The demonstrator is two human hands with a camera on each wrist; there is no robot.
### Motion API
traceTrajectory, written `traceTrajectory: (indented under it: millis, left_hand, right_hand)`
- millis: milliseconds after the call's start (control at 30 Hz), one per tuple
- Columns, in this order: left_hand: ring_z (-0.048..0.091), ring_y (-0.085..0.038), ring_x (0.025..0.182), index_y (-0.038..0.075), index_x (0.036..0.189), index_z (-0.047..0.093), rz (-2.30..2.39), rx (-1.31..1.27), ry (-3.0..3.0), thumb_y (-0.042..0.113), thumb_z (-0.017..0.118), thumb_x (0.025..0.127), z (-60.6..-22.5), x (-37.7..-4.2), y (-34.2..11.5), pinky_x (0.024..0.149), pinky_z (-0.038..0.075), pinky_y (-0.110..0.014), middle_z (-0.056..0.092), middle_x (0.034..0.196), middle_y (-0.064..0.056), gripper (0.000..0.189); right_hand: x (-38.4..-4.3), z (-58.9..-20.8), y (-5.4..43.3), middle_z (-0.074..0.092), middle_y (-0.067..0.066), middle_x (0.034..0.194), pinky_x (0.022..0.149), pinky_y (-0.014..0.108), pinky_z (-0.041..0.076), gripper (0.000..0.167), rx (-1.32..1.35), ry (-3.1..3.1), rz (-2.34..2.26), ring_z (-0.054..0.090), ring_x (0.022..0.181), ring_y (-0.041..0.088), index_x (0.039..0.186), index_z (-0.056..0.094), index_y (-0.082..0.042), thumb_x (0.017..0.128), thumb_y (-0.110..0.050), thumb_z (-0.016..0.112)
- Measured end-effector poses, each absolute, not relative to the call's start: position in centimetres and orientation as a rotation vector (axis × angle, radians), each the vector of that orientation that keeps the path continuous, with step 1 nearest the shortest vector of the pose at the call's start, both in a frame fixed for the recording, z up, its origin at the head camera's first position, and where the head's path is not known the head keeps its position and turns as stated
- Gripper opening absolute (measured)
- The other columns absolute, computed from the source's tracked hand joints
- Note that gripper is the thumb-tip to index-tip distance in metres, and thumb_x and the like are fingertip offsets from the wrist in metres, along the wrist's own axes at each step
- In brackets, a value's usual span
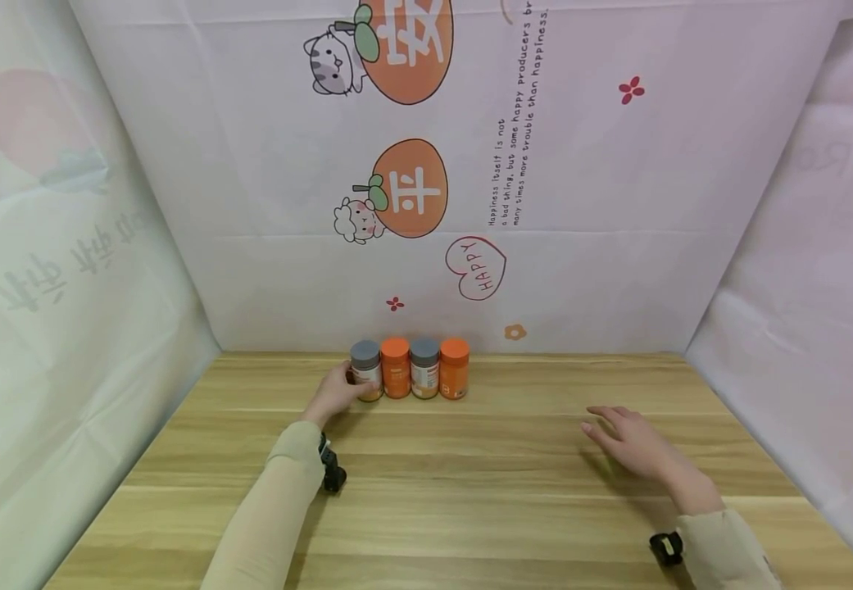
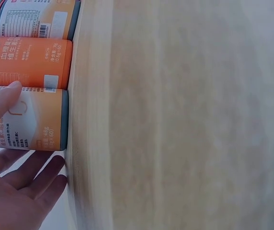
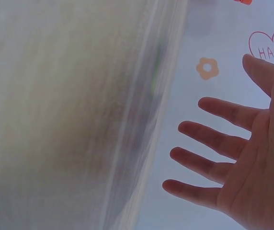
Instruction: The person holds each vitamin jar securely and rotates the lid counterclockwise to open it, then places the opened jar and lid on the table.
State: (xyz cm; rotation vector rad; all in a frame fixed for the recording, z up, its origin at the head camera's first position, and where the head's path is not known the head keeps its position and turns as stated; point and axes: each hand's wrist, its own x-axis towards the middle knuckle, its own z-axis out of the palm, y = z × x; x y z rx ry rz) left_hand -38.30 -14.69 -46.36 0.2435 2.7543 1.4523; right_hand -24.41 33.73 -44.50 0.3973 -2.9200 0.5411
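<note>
Backdrop: a white printed cloth (image 1: 581,205) with cartoon fruit, flowers and lettering rises behind a wood-grain table (image 1: 470,492).
Jar row: four upright jars side by side at the table's back edge, close against one another: left grey-lidded jar (image 1: 368,367), left orange jar (image 1: 396,370), right grey-lidded jar (image 1: 424,369), right orange jar (image 1: 454,370).
Left hand (image 1: 334,393): at the row's left end, thumb over the front of the left grey-lidded jar, fingers spread along its outer side; whether it pinches or only touches, I cannot tell.
Right hand (image 1: 634,444): fingers spread and fairly straight, holding nothing, over the table well apart from the jars.
Row risk: a sideways push from the left hand could probably shove the neighbours out of line, since the jars stand so close.
Tipping risk: a thumb or fingertip catching the end jar during a careless withdrawal might tilt it.
</note>
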Motion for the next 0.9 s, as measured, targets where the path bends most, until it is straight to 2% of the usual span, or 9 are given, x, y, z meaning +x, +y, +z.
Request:
traceTrajectory:
  millis: [467,767,900]
  left_hand:
    - [0.061,-0.024,0.095,0.004,0.111,0.063,1.476,0.121,2.860,0.034,0.079,0.075,-45.6,-37.3,-15.2,0.083,0.049,-0.040,0.066,0.106,-0.012,0.049]
    - [0.059,-0.020,0.083,0.007,0.095,0.063,1.448,0.126,2.941,0.034,0.081,0.071,-45.3,-36.5,-15.4,0.071,0.048,-0.032,0.066,0.092,-0.009,0.041]
    - [0.058,-0.020,0.082,0.009,0.094,0.061,1.427,0.131,2.964,0.036,0.081,0.070,-45.1,-36.1,-15.4,0.069,0.046,-0.030,0.064,0.091,-0.007,0.041]
  right_hand:
    - [-24.6,-44.3,33.5,0.051,0.031,0.128,0.095,0.062,0.037,0.056,0.415,-2.917,0.569,0.047,0.117,0.051,0.132,0.050,0.004,0.098,-0.040,0.046]
    - [-24.7,-44.5,33.4,0.050,0.031,0.130,0.095,0.063,0.036,0.058,0.413,-2.930,0.560,0.046,0.118,0.051,0.133,0.048,0.003,0.098,-0.043,0.044]
    - [-24.7,-44.3,33.2,0.051,0.031,0.130,0.096,0.063,0.036,0.058,0.423,-2.928,0.561,0.046,0.119,0.050,0.133,0.049,0.003,0.098,-0.043,0.044]
